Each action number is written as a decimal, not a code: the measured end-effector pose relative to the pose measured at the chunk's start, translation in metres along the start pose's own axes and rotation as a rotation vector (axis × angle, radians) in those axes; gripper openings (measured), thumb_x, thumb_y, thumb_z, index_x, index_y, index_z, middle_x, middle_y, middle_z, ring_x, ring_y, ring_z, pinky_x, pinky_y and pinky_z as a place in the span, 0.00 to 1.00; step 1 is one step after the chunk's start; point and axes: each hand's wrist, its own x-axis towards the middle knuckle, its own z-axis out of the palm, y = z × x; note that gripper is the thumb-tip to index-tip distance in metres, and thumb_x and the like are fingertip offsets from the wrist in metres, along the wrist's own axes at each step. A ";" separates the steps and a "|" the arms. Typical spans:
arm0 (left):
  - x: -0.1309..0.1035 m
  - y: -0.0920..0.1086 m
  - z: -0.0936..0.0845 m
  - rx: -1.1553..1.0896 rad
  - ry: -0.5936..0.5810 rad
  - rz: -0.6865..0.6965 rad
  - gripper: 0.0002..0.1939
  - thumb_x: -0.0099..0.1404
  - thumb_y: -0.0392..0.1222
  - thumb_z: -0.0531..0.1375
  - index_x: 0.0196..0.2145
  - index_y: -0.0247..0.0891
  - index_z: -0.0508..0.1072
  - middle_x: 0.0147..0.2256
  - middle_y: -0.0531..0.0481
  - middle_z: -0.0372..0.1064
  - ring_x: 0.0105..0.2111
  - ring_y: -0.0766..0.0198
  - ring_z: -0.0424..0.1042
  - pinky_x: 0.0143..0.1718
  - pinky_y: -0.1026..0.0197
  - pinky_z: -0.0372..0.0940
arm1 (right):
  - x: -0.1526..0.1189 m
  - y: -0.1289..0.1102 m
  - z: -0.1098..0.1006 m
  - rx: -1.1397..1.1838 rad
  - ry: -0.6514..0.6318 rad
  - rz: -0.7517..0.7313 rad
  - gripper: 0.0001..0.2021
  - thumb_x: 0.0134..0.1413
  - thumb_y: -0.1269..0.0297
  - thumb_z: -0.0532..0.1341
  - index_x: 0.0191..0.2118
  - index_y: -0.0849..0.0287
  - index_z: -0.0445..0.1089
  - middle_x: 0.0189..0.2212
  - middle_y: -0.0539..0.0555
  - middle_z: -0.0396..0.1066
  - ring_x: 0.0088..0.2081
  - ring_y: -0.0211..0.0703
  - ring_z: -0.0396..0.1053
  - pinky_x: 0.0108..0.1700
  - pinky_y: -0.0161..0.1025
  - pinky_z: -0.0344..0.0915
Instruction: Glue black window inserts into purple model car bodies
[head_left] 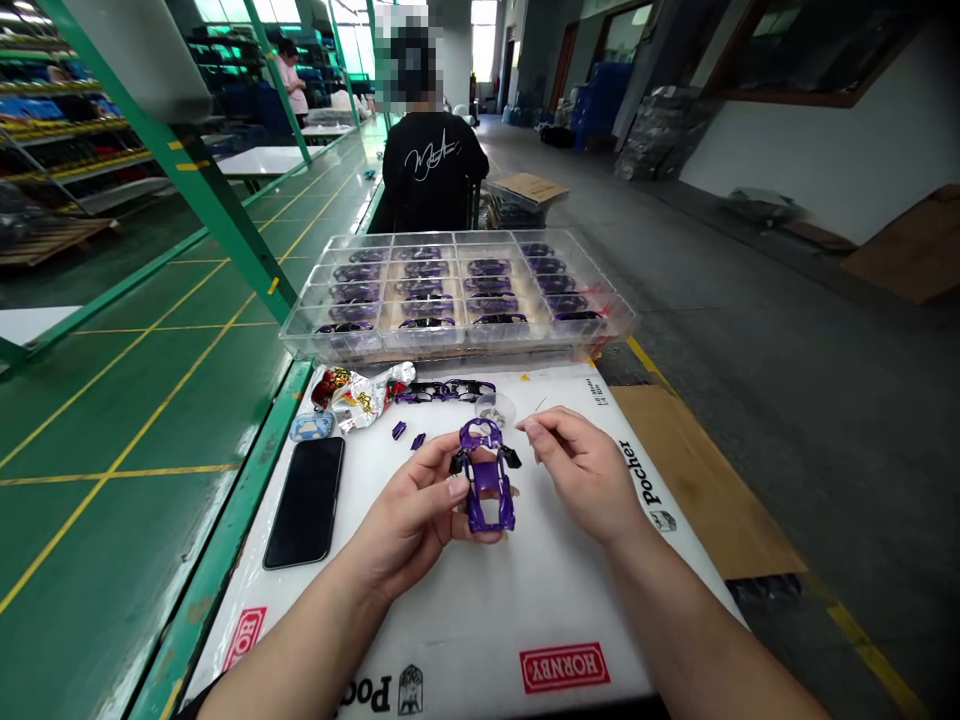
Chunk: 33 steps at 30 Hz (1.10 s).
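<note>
My left hand point(420, 510) is closed around a purple toy car body shell point(489, 478), held upright over the white work surface. Black pieces stick out on both sides of the shell near its middle. To its right, my right hand point(581, 465) pinches a thin, needle-like item point(538, 408) between thumb and forefinger; its exact kind is too small to make out. Behind the shell sits a small clear round dish point(495, 410) with tiny parts in it. Two small purple pieces point(409, 435) lie left of the shell, and more purple car bodies point(444, 390) rest behind them.
A clear divided tray point(457, 345) holding several purple car bodies stands at the far end. A phone point(304, 503), a crumpled foil wrapper point(360, 395) and a blue-white item point(312, 426) lie at left. A seated person point(431, 165) is ahead; a green bench point(187, 440) runs alongside.
</note>
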 end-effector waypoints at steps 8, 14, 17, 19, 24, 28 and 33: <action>-0.001 0.008 0.000 -0.075 0.076 0.052 0.22 0.73 0.37 0.74 0.62 0.48 0.79 0.62 0.45 0.81 0.53 0.43 0.90 0.43 0.54 0.87 | 0.010 0.017 -0.037 -0.691 -0.470 0.251 0.09 0.78 0.60 0.65 0.45 0.54 0.83 0.49 0.57 0.82 0.47 0.52 0.79 0.49 0.45 0.67; -0.003 0.012 0.004 -0.117 0.008 0.017 0.25 0.75 0.38 0.74 0.65 0.49 0.75 0.67 0.41 0.80 0.60 0.34 0.86 0.40 0.59 0.86 | 0.007 0.009 -0.026 -0.754 -0.537 0.280 0.10 0.71 0.73 0.64 0.39 0.54 0.83 0.46 0.53 0.83 0.44 0.48 0.79 0.44 0.42 0.62; -0.003 0.011 0.004 -0.121 0.000 0.023 0.24 0.76 0.37 0.73 0.65 0.50 0.74 0.69 0.39 0.78 0.58 0.36 0.88 0.40 0.59 0.86 | 0.006 0.008 -0.023 -0.776 -0.526 0.286 0.10 0.70 0.74 0.64 0.40 0.55 0.82 0.44 0.52 0.84 0.42 0.47 0.79 0.42 0.42 0.60; -0.003 0.012 0.004 -0.114 0.024 0.023 0.23 0.76 0.37 0.72 0.65 0.49 0.75 0.70 0.39 0.78 0.59 0.34 0.87 0.43 0.56 0.87 | 0.005 0.010 -0.023 -0.792 -0.508 0.285 0.09 0.70 0.73 0.64 0.45 0.55 0.82 0.46 0.53 0.85 0.43 0.48 0.79 0.41 0.42 0.60; -0.003 0.014 0.010 -0.105 0.110 0.023 0.23 0.78 0.38 0.68 0.67 0.47 0.76 0.69 0.38 0.78 0.65 0.30 0.81 0.55 0.47 0.86 | 0.006 0.014 -0.020 -0.840 -0.474 0.284 0.09 0.71 0.73 0.64 0.46 0.55 0.84 0.49 0.55 0.86 0.46 0.51 0.80 0.41 0.44 0.59; -0.002 0.013 0.014 -0.059 0.171 0.051 0.20 0.77 0.36 0.69 0.64 0.48 0.80 0.68 0.44 0.79 0.66 0.32 0.82 0.57 0.46 0.85 | 0.006 0.012 -0.012 -0.875 -0.443 0.287 0.11 0.72 0.73 0.63 0.48 0.56 0.83 0.47 0.59 0.86 0.44 0.54 0.81 0.40 0.45 0.60; -0.002 0.009 0.011 -0.011 0.172 0.089 0.22 0.76 0.37 0.72 0.64 0.53 0.81 0.72 0.45 0.75 0.66 0.34 0.82 0.60 0.39 0.84 | 0.004 0.010 -0.006 -0.848 -0.489 0.172 0.14 0.69 0.80 0.60 0.45 0.58 0.83 0.45 0.63 0.85 0.47 0.59 0.81 0.45 0.46 0.66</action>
